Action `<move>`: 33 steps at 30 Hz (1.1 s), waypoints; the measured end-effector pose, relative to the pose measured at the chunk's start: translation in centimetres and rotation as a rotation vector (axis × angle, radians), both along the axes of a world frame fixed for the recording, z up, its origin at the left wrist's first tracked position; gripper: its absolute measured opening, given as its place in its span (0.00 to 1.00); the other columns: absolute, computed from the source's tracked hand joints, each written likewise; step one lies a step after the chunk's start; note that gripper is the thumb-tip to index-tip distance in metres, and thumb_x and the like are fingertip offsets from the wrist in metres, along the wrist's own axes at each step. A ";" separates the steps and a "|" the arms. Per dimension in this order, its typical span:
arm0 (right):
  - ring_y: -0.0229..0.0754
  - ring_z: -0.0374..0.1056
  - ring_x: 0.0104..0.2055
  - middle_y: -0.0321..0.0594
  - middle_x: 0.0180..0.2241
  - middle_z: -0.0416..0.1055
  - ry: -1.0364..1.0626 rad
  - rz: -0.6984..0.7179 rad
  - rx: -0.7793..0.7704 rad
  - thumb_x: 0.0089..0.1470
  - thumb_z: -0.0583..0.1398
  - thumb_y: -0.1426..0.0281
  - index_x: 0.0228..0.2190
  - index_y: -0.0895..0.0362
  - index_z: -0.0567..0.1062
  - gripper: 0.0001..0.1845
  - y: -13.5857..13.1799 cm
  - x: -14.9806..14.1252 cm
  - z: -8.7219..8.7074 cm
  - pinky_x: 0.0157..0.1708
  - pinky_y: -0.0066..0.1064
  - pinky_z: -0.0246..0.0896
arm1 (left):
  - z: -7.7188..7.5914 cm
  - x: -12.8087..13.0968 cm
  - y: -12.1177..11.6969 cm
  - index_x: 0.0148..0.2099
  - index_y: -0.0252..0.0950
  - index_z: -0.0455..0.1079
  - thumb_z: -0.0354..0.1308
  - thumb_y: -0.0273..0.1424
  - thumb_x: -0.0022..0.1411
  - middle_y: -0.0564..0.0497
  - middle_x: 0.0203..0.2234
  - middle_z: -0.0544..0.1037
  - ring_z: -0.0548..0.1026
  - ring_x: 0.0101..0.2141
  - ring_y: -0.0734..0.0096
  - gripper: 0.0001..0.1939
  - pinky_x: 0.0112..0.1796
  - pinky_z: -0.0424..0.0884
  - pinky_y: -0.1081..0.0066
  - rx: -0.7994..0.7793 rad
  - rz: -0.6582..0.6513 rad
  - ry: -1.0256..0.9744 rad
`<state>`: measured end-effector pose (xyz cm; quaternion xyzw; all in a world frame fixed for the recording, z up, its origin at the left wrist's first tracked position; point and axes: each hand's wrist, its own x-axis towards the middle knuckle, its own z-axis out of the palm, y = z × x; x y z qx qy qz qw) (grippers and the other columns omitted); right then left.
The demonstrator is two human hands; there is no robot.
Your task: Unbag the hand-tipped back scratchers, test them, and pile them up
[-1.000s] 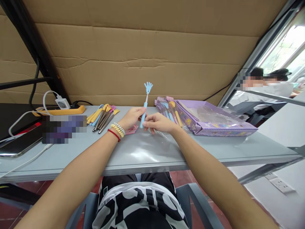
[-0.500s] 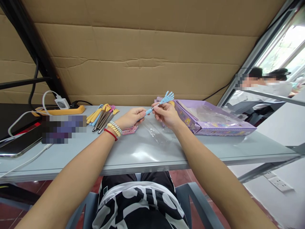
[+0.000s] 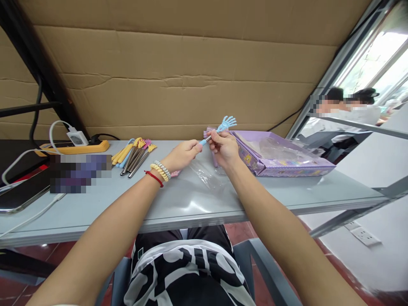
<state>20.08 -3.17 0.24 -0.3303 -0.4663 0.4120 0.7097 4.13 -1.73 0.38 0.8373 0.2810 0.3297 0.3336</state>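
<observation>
A small light-blue back scratcher (image 3: 227,123) with a hand-shaped head is held above the table, slanting up to the right. My left hand (image 3: 183,155) is closed around its blue handle. The fingers of my right hand (image 3: 225,148) pinch its metal rod, just below the head. Beneath my hands lies a crumpled clear plastic wrapper (image 3: 207,175). A pink piece (image 3: 175,173) is mostly hidden behind my left wrist. To the left rests a pile of similar scratchers (image 3: 135,156), with yellow, blue and pink parts and metal rods.
An open purple box (image 3: 296,171) holding clear plastic stands at the right on the grey table (image 3: 105,204). At the left are a yellow power strip (image 3: 76,147), a white charger (image 3: 77,137), cables and a dark phone (image 3: 25,191). Cardboard backs the table. People sit beyond the right frame.
My left hand has slid up along the handle towards my right hand, covering more of the pink piece. The view has shifted slightly.
</observation>
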 end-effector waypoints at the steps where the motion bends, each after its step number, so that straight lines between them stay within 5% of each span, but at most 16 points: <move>1: 0.26 0.55 0.15 0.32 0.15 0.64 0.015 -0.003 0.004 0.28 0.72 0.56 0.21 0.60 0.75 0.23 0.0 0.0 0.1 0.11 0.22 0.41 | 0.2 0.1 -0.1 0.31 0.36 0.60 0.45 0.44 0.64 0.58 0.19 0.58 0.55 0.21 0.76 0.17 0.25 0.54 0.74 0.022 0.005 0.016; 18: 0.24 0.46 0.13 0.25 0.13 0.52 0.310 -0.266 0.068 0.47 0.65 0.56 0.20 0.57 0.63 0.22 -0.4 5.1 2.0 0.09 0.19 0.42 | 1.2 -1.5 0.5 0.24 0.37 0.54 0.43 0.44 0.65 0.55 0.20 0.61 0.58 0.22 0.74 0.21 0.27 0.55 0.71 0.174 0.011 0.299; 21: 0.26 0.51 0.14 0.25 0.15 0.55 0.346 -0.192 0.077 0.45 0.66 0.54 0.22 0.56 0.64 0.21 -0.4 4.1 1.8 0.13 0.20 0.51 | 0.8 -1.7 0.9 0.25 0.37 0.54 0.43 0.43 0.65 0.54 0.20 0.64 0.59 0.23 0.73 0.20 0.27 0.54 0.71 0.253 0.073 0.291; 27: 0.39 0.70 0.30 0.36 0.25 0.70 0.169 0.177 -0.049 0.40 0.67 0.54 0.24 0.55 0.68 0.20 -1.0 -0.3 0.6 0.29 0.33 0.68 | -0.6 -0.8 0.9 0.30 0.37 0.62 0.43 0.38 0.66 0.50 0.23 0.70 0.66 0.26 0.68 0.16 0.28 0.54 0.70 0.344 0.223 0.251; 33: 0.36 0.63 0.23 0.31 0.15 0.54 0.191 0.153 0.013 0.39 0.67 0.53 0.14 0.55 0.57 0.27 -1.5 -2.2 0.3 0.28 0.33 0.66 | -1.9 1.3 -0.1 0.39 0.36 0.67 0.45 0.32 0.64 0.47 0.28 0.74 0.71 0.32 0.62 0.10 0.32 0.58 0.69 0.304 0.232 0.242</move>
